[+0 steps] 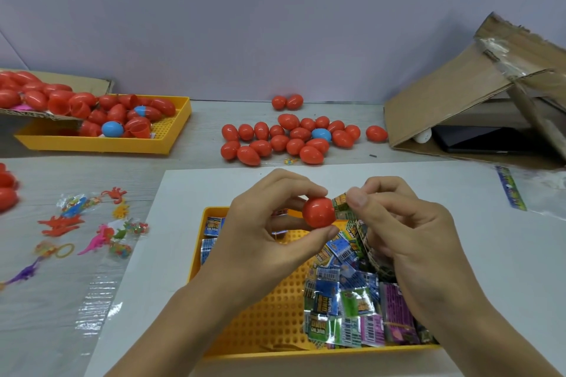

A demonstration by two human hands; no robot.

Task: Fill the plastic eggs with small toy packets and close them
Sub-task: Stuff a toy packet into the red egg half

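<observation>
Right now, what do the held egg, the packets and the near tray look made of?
Egg: smooth glossy red plastic, with a soft highlight on its shell. Packets: thin printed film or foil, by the crinkles and glare. Tray: matte yellow plastic, probably moulded, with a regular grid of holes.

the egg half (pixel 318 212) you pinch is plain glossy red. the packet (pixel 340 204) at your right fingertips shows green and orange print. below, your yellow perforated tray (pixel 269 309) holds packets (pixel 352 300) in blue, green and purple with white barcodes. the pile of eggs (pixel 284 139) beyond is red, with one blue egg (pixel 321 134) among them. the far tray (pixel 101 144) is yellow too. the loose toys (pixel 92 223) are red, pink, orange and purple.
</observation>
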